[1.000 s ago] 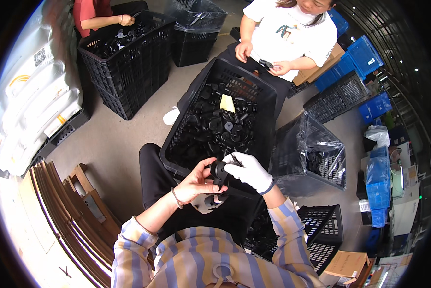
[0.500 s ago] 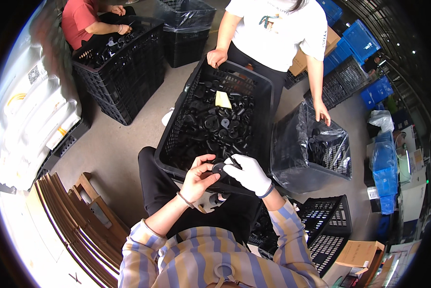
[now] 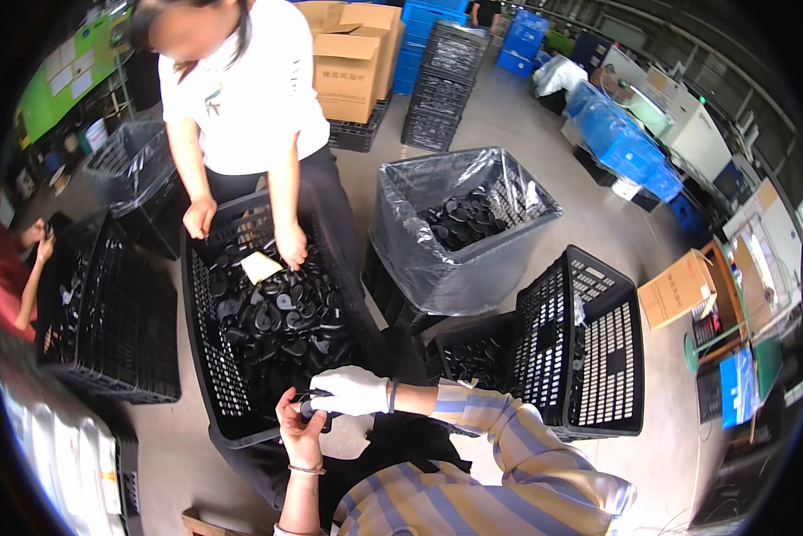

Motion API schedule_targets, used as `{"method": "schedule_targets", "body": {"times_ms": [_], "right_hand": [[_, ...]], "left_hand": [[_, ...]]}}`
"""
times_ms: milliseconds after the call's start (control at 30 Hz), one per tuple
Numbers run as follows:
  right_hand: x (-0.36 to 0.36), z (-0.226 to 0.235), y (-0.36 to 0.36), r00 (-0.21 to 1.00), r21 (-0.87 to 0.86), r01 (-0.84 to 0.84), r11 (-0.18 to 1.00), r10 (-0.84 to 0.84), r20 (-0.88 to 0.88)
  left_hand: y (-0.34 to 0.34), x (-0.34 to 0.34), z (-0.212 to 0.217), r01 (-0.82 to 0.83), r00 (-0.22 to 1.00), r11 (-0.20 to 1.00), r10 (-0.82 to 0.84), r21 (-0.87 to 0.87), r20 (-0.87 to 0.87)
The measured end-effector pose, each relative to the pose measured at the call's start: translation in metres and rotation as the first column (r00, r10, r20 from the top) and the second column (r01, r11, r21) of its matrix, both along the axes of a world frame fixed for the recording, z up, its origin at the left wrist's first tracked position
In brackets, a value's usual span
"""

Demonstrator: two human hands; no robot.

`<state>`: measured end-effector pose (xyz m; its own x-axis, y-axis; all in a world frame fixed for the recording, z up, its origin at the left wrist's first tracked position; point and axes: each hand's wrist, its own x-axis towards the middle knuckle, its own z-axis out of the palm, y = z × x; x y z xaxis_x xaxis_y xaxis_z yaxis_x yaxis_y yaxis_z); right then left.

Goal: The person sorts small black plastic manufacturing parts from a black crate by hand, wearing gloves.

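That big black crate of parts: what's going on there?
The bare left hand holds a black part at the near end of the crate, the gloved right hand close to it. Across the crate, a co-worker in white has one hand at its edge, the other among black parts, near a yellow slip.

Parts (image 3: 285, 308) lying in the basket (image 3: 206, 357)

A paper slip (image 3: 260, 267) is lying on the parts, and a co-worker (image 3: 249, 116) is leaning over the basket's far end. Cartons (image 3: 348, 85) are standing behind and right of the co-worker. Right of the basket, a lined bin (image 3: 450, 281) is holding more parts (image 3: 462, 221); a crate (image 3: 546, 353) is sitting nearer. Leftward, a tall bin (image 3: 120, 322) is separating the basket from another person (image 3: 12, 286).
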<state>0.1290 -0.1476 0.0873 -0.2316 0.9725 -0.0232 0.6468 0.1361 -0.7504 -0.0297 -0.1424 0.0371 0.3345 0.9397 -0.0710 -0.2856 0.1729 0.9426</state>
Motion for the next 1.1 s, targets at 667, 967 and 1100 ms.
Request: {"method": "schedule_targets", "body": {"times_ms": [667,967,1100], "right_hand": [[0.134,-0.012,-0.032,-0.176,-0.453,0.296,0.841,-0.418,-0.891],[0.147,-0.046,-0.094,-0.198,-0.622,0.449,0.642,-0.607,-0.769],[0.143,-0.051,-0.084,-0.123,-0.626,0.444,0.641,-0.649,-0.751]], "left_hand": [[0.178,-0.014,-0.143,0.706,-0.573,0.374,-0.197,-0.602,-0.795],[0.144,0.007,-0.199,0.654,-0.732,0.114,-0.151,-0.748,-0.664],[0.154,-0.001,-0.159,0.608,-0.651,0.271,-0.369,-0.746,-0.664]]}}
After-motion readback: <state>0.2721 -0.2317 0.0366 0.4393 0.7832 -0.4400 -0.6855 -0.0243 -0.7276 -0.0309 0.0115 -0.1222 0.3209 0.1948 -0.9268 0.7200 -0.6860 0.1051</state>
